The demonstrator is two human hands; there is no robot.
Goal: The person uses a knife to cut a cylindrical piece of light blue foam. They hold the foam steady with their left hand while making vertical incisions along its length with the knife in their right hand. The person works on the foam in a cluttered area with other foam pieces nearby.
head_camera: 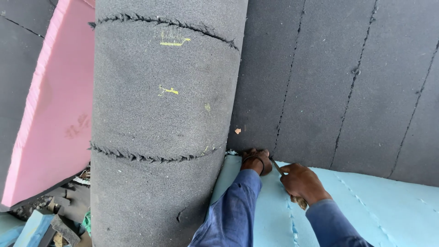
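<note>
Against grey foam (347,91), right hand (302,183) holds blade (279,168) pointing up-left.

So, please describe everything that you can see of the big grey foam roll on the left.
The grey foam roll stands upright and fills the left middle of the view, its top and bottom cut off. It looks like coarse, speckled dark foam. Two jagged glued seams run around it, and small yellow marks sit on its upper part. A small tear shows low down. Its right side touches the grey foam wall; the left hand is right beside it.
</note>
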